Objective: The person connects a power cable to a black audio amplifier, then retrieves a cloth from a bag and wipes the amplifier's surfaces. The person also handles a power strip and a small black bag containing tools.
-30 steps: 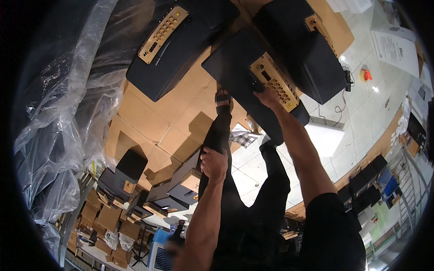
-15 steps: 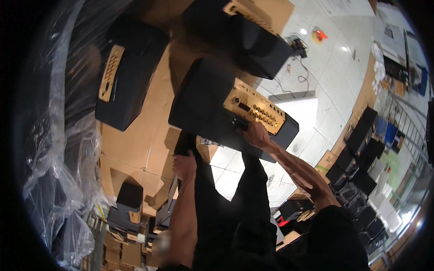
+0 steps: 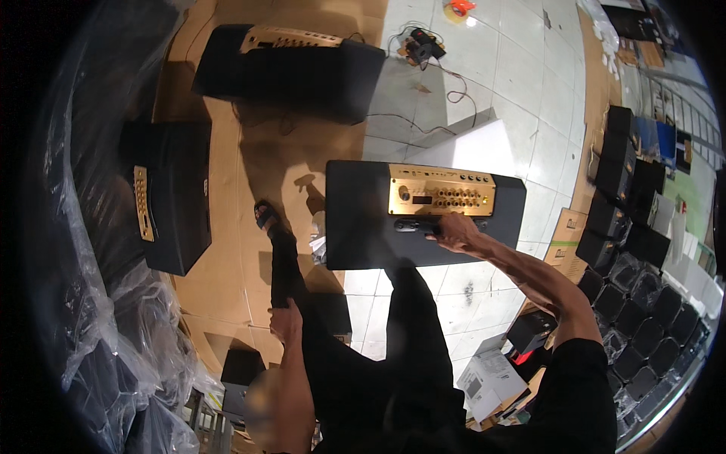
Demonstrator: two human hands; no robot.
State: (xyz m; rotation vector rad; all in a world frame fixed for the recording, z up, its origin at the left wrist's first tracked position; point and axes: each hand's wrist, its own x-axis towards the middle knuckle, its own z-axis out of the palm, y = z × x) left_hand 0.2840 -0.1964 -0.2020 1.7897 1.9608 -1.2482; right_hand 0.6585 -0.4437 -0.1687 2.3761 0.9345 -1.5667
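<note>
My right hand (image 3: 454, 231) is closed round the black handle on top of a large black speaker amplifier (image 3: 355, 216), just below its gold control panel (image 3: 442, 193) of knobs and sockets. My left hand (image 3: 286, 321) is closed on the black trouser leg (image 3: 286, 276) of my left leg, whose sandalled foot (image 3: 265, 216) rests on brown cardboard. My other leg reaches up to the amplifier's lower edge.
Two more amplifiers (image 3: 287, 79) (image 3: 178, 197) sit on cardboard (image 3: 215, 295). Tangled cables (image 3: 423, 45), an orange tape roll (image 3: 459, 9) and a white board (image 3: 484, 144) lie on the tiles. Clear plastic sheeting (image 3: 106, 318) hangs left; stacked black units (image 3: 643, 333) line the right.
The gripped amplifier has swung from a slant to lie nearly crosswise in my view, and the surroundings have turned with my head. My left hand appears lower in view.
</note>
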